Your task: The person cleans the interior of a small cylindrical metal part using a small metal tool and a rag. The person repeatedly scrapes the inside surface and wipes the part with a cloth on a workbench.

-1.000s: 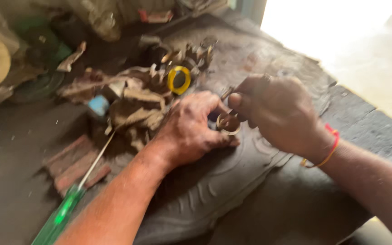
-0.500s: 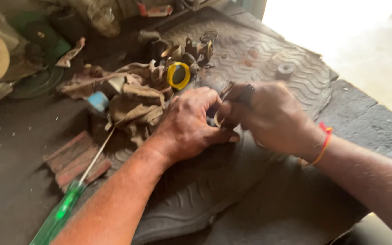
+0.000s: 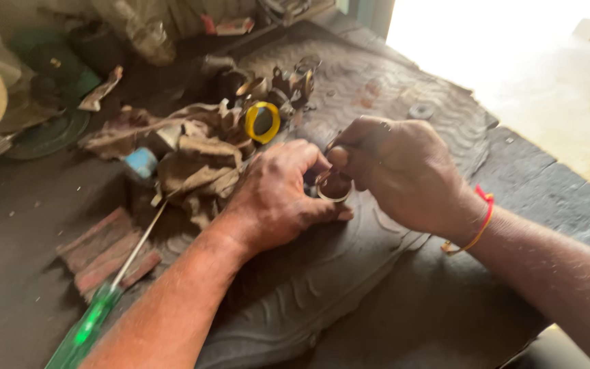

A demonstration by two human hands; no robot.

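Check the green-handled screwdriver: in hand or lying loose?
Lying loose. The screwdriver rests on the bench beside the left forearm; both hands are at the metal ring.

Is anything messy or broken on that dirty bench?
Messy, yes. A crumpled, grimy rag lies heaped beside the left hand, and a green-handled screwdriver lies slantwise with its tip under it. Both hands, the right hand too, close on a small metal ring. Nothing looks clearly broken.

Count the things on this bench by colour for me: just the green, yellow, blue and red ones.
Green: 1, the screwdriver handle
Yellow: 1, the ring
Blue: 1, the small block
Red: 1, the wrist thread on the right hand
Total: 4
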